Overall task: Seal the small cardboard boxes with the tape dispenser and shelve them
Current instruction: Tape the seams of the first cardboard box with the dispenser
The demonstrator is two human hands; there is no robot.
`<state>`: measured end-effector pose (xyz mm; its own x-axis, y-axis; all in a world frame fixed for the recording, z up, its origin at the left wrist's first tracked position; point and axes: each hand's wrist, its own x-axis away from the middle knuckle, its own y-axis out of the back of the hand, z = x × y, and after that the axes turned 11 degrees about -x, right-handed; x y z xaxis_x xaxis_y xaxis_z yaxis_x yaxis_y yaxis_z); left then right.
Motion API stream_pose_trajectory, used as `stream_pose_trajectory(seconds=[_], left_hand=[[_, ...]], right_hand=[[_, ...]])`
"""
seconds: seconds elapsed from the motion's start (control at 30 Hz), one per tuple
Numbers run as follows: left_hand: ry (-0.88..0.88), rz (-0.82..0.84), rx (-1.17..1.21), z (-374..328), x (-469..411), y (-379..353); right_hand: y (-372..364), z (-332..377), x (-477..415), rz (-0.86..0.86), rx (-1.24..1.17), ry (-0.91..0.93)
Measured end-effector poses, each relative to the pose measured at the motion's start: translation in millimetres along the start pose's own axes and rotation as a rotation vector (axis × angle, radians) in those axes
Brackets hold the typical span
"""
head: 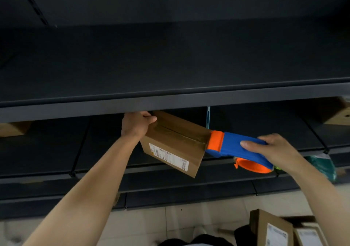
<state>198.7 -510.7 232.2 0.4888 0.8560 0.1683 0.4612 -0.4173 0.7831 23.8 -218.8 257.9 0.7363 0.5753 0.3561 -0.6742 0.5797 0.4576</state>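
Two hands: you are working both at once in front of the dark shelving, one on the box and one on the dispenser.
Left hand: you are gripping the far left end of the small cardboard box, your thumb hooking over its top edge and your fingers curling behind it.
Box position: it is hanging tilted in the air just below the front lip of the upper shelf, its right end dipping lower and its white label facing you.
Right hand: you are wrapping it round the blue body of the tape dispenser, thumb lying along the side.
Dispenser contact: its orange nose is touching the right end of the box's top seam, and the orange roll hub is hanging under your palm.
Seam: a glossy strip of tape is running along it.
Waiting stock: two labelled boxes are sitting at lower right, beside the pale floor.
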Motion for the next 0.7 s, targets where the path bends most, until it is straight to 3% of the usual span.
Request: stream_pose_trajectory(seconds=[0.23, 0.43, 0.53, 0.57, 0.63, 0.7], left_hand=[[-0.003, -0.161, 0.111, 7, 9, -17], [0.312, 0.006, 0.467, 9, -3, -16], [0.394, -0.121, 0.578, 10, -8, -16], [0.372, -0.241, 0.49, 13, -7, -17], [0.107, -0.411, 0.04, 13, 6, -23], [-0.297, -0.338, -0.289, -1, 27, -35]], right_hand=[[-7, -5, -1, 0.032, -0.016, -0.012], [-9, -8, -2, 0.027, -0.042, -0.022], [-9, -8, -2, 0.016, -0.035, -0.01], [-9, -8, -2, 0.013, -0.035, -0.009], [-9, -9, -1, 0.01, -0.036, -0.008], [-10, -9, -2, 0.017, -0.035, -0.01]])
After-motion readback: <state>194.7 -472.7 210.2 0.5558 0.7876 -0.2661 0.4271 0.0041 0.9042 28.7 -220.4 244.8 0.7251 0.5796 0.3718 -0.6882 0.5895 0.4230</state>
